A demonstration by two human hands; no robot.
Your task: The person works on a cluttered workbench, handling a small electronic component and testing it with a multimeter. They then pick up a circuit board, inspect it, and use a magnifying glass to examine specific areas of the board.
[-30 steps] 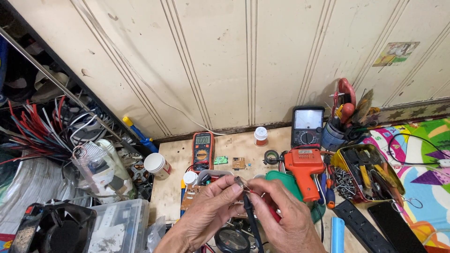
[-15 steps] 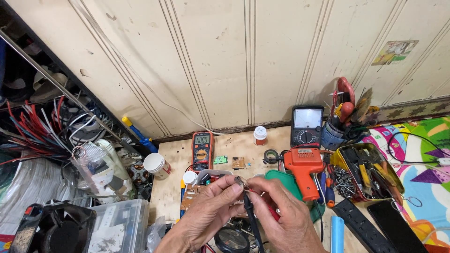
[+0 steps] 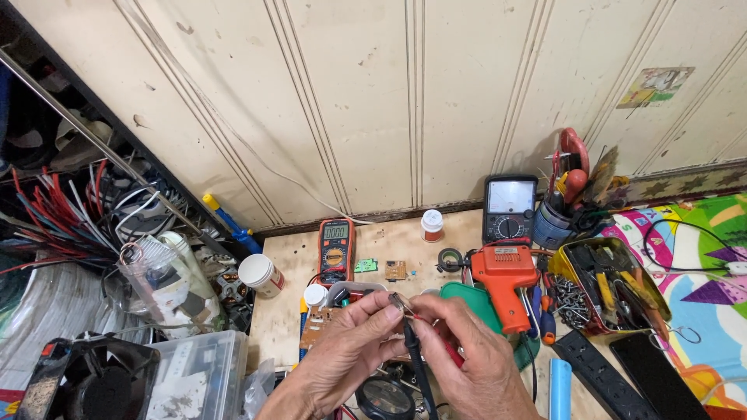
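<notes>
Both hands meet low over the wooden surface (image 3: 284, 311), just in front of the orange soldering gun (image 3: 506, 284), which serves as the landmark here. The left hand (image 3: 342, 362) is narrowed to a pinch, thumb and forefinger closed on a small metal component (image 3: 397, 303) held up in the air. The right hand (image 3: 475, 358) is also pinched, gripping a black test probe (image 3: 412, 354) and a red one (image 3: 447, 350) (only part of the red shows between the fingers), with the tips brought against the component.

To the left of the soldering gun stands an orange digital multimeter (image 3: 336, 249), and left of that a white cup (image 3: 261, 274). Behind the gun, by the wall, sits a black analog meter (image 3: 510, 208), with a small white bottle with an orange band (image 3: 432, 225) to its left. Right of the gun lies a yellow tin of tools (image 3: 615, 288). Between the multimeter and the gun lie two small circuit boards (image 3: 395, 270).
</notes>
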